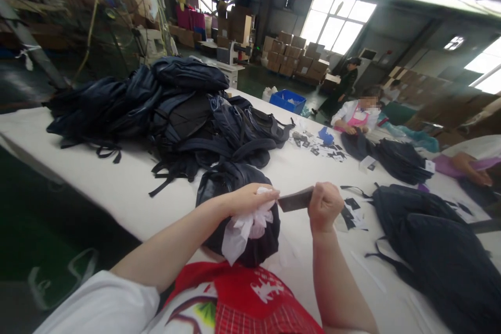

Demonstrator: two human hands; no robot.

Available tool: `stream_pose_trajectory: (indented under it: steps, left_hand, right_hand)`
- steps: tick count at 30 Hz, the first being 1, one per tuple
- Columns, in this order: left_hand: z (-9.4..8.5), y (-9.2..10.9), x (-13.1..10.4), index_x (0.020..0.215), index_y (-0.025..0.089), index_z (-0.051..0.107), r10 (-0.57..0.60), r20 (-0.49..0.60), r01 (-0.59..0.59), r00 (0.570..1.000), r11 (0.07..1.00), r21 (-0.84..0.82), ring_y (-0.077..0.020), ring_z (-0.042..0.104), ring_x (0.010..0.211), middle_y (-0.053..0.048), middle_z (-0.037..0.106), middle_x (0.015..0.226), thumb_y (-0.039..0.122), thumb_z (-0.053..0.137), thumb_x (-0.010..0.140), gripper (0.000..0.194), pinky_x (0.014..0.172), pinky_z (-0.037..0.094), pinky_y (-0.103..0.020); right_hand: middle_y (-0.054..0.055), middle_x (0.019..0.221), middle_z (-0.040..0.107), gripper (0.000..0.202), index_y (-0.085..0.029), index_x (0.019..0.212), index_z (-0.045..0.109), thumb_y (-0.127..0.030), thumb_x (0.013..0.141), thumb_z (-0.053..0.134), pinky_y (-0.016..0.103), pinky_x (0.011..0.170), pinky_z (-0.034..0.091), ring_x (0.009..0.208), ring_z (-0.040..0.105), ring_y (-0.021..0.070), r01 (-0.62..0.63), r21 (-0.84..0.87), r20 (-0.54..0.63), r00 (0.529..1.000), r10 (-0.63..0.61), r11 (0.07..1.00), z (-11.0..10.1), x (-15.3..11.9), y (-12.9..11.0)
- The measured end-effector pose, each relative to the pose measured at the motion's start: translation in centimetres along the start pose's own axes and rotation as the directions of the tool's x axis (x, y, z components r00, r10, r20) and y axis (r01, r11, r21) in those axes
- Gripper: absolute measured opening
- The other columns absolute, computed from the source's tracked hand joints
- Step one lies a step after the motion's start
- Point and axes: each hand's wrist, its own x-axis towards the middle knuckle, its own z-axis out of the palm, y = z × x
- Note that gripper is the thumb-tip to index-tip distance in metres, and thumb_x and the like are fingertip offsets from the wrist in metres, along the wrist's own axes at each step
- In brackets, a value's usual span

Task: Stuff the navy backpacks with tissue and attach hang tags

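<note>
A dark backpack [219,182] stands in front of me, close to my body, partly hidden by my left arm. White crumpled tissue paper [245,229] sticks up out of it. My left hand [256,199] is closed over this paper, fingertips pointing right. My right hand [325,206] is a fist around one end of a wide dark strap [295,200]. The strap stretches between my two hands, its other end close to my left fingertips. Whether the left fingers also pinch it, I cannot tell.
A heap of dark backpacks [172,115] covers the left of the white table [129,193]. More backpacks [434,240] lie at right, near small black and white tags [354,214]. A co-worker in a pink apron [358,115] stands across; a blue crate [287,102] is behind.
</note>
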Motion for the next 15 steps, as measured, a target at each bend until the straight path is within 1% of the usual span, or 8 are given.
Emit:
stream_pose_trajectory:
  steps: [3,4,6,8,9,11,13,15]
  left_hand:
    - [0.2,0.8,-0.1,0.119,0.018,0.065,0.046,-0.049,-0.034,0.998,0.973,0.227,-0.0235,0.062,0.101,-0.010,0.068,0.117,0.057,0.061,0.080,0.056,0.084,0.045,-0.028]
    - [0.4,0.9,0.0,0.117,0.018,0.067,0.039,-0.038,-0.027,0.998,0.959,0.280,-0.0234,0.062,0.100,-0.009,0.069,0.113,0.055,0.061,0.080,0.052,0.082,0.045,-0.027]
    - [0.6,0.8,0.2,0.097,0.016,0.073,-0.002,0.007,-0.001,1.000,0.943,0.333,-0.0203,0.064,0.082,-0.007,0.072,0.090,0.052,0.054,0.085,0.042,0.070,0.045,-0.025]
    - [0.5,0.3,0.2,0.078,0.014,0.071,-0.045,0.034,0.032,0.998,0.949,0.314,-0.0163,0.059,0.064,-0.004,0.067,0.070,0.050,0.050,0.088,0.043,0.059,0.041,-0.024]
    - [0.2,-0.1,0.2,0.074,0.014,0.070,-0.059,0.036,0.047,0.998,0.959,0.281,-0.0151,0.057,0.060,-0.003,0.065,0.066,0.051,0.051,0.088,0.044,0.056,0.040,-0.023]
    - [-0.6,-0.7,-0.1,0.073,0.013,0.068,-0.078,0.035,0.069,0.996,0.977,0.200,-0.0141,0.055,0.060,-0.003,0.064,0.067,0.053,0.055,0.086,0.044,0.056,0.040,-0.023]
    - [-1.5,-1.1,-0.4,0.075,0.012,0.069,-0.094,0.067,0.084,0.993,0.986,0.142,-0.0144,0.056,0.063,-0.003,0.065,0.070,0.054,0.058,0.084,0.044,0.058,0.042,-0.023]
    - [-2.2,-1.1,-0.6,0.079,0.012,0.070,-0.102,0.112,0.089,0.989,0.990,0.111,-0.0152,0.057,0.065,-0.004,0.066,0.073,0.055,0.060,0.082,0.044,0.061,0.043,-0.024]
  right_hand:
    - [-0.003,0.049,0.035,0.045,-0.022,0.052,0.031,-0.026,0.095,0.046,0.032,0.062,0.033,0.050,0.035,0.0127,0.043,0.001,0.104,0.994,-0.042,0.999,-0.2,0.0,-0.6]
    - [-0.003,0.049,0.036,0.046,-0.022,0.052,0.032,-0.027,0.095,0.046,0.032,0.062,0.033,0.050,0.035,0.0126,0.038,0.031,0.127,0.991,-0.042,0.999,-0.1,0.0,-0.9]
    - [-0.002,0.048,0.036,0.048,-0.021,0.050,0.031,-0.030,0.095,0.046,0.031,0.061,0.034,0.050,0.035,0.0123,-0.004,0.091,0.192,0.981,-0.013,0.996,0.0,0.2,-1.4]
    - [-0.002,0.049,0.039,0.048,-0.020,0.050,0.039,-0.035,0.095,0.047,0.030,0.059,0.034,0.051,0.038,0.0122,-0.110,0.146,0.301,0.952,0.062,0.983,-0.3,0.5,-1.0]
    - [-0.001,0.051,0.042,0.045,-0.020,0.053,0.047,-0.038,0.095,0.047,0.029,0.058,0.034,0.052,0.041,0.0124,-0.189,0.181,0.358,0.927,0.114,0.965,-0.6,0.8,-0.5]
    - [-0.001,0.053,0.046,0.042,-0.019,0.068,0.062,-0.045,0.095,0.045,0.028,0.055,0.034,0.053,0.044,0.0129,-0.382,0.255,0.470,0.852,0.231,0.888,-1.7,1.3,1.0]
    - [-0.001,0.055,0.048,0.042,-0.018,0.083,0.068,-0.051,0.094,0.043,0.026,0.051,0.031,0.051,0.041,0.0119,-0.574,0.287,0.589,0.737,0.332,0.767,-3.1,1.9,2.5]
    - [0.001,0.065,0.056,0.040,-0.018,0.093,0.068,-0.053,0.091,0.049,0.024,0.050,0.031,0.054,0.042,0.0109,-0.703,0.239,0.695,0.605,0.387,0.670,-4.4,2.4,3.6]
